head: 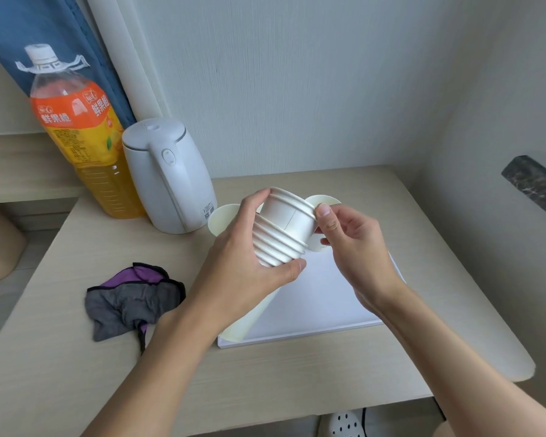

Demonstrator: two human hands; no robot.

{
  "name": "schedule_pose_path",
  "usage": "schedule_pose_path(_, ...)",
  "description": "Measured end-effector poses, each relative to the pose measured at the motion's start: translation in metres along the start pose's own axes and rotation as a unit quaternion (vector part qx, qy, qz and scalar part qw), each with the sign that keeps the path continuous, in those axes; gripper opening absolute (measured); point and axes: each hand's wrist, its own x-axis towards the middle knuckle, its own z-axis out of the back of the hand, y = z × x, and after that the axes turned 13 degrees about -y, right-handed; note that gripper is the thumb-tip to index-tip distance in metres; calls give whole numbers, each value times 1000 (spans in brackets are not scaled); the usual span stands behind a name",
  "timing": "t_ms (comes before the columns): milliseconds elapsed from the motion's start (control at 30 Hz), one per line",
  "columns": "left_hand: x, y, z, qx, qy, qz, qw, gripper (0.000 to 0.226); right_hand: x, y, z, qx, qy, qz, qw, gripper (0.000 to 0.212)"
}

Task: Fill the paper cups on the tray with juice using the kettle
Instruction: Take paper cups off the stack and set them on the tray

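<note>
Both hands are up over the tray (322,304), working a cup stack (278,247) that is tilted and held clear of the surface.
- Left hand (243,263): wraps the lower, ribbed part of the stack. Thumb (295,269) presses under the rims at 5 o'clock, and the fingers curl over the far side at 11 o'clock.
- Right hand (350,247): pinches the upper cups (290,212) at the stack's 1 o'clock end. The thumb tip (323,213) is on their rims and the other fingers are curled under, partly hidden. The upper cups are still seated in the stack.
- The tray is flat and white, lying on the table (297,367) right below the hands.
- 2 single cups show behind the hands: the left cup (219,220) at 10 o'clock of the stack and the right cup (325,199) at 1 o'clock. Both are mostly hidden, so I can't tell if they stand on the tray or just past its far edge.
- The white kettle (167,178) stands upright with its lid shut at 10 o'clock of the tray, just beside the left cup.
- The juice bottle (85,137) is at 9 o'clock of the kettle, capped, orange liquid inside.
- A grey and purple cloth (133,298) lies crumpled at 9 o'clock of the tray, apart from it.
</note>
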Motion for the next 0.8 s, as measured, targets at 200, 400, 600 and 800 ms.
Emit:
schedule_pose_path(200,2,-2,4,-2,4,-16,1000,86,0,-1,-2,-3,-7,19,1000,31)
schedule_pose_path(400,3,-4,6,1,0,-22,1000,87,1,0,-5,24,-14,11,1000,31)
schedule_pose_path(600,0,2,10,35,17,-26,999,80,11,4,1,107,-87,-32,990,31)
schedule_pose_path(800,0,2,8,26,10,-31,999,77,6,7,-7,181,-9,-92,979,30)
